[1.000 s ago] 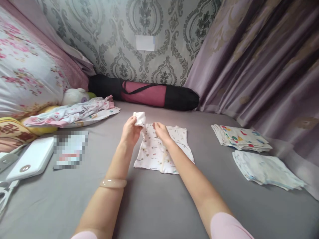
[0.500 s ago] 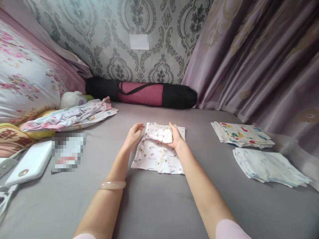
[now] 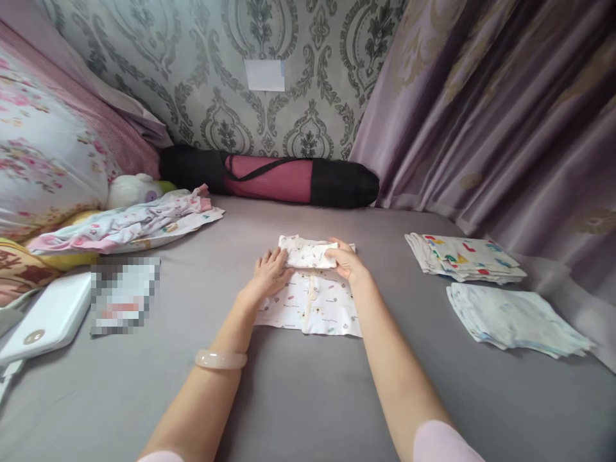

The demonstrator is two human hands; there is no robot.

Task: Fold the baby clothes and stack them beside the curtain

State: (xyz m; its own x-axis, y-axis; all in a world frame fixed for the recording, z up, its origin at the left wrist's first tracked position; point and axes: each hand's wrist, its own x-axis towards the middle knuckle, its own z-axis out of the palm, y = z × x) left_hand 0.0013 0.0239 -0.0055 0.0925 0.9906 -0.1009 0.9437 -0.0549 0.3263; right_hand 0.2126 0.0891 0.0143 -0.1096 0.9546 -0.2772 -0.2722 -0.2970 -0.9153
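Lowered since the earlier frame, the left grip (image 3: 272,273) now presses the shirt's (image 3: 332,308) left edge, open, fingers slightly spread. The right grip (image 3: 344,258) is closed, thumb and fingers pinching the right end of the folded upper part. White, small-printed, with a pale buttoned band, the shirt lies between the grips. Beyond them sits a long bag (image 3: 269,179), contents hidden.

You have soft, moderate, diffuse light; its source cannot be determined. Faint shadows mark the grey sheet (image 3: 289,398). The curtain (image 3: 481,115) darkens toward the upper right. Edges stretch, fine print on the garment (image 3: 332,311) blurs, and pixelation masks the packet (image 3: 126,295).
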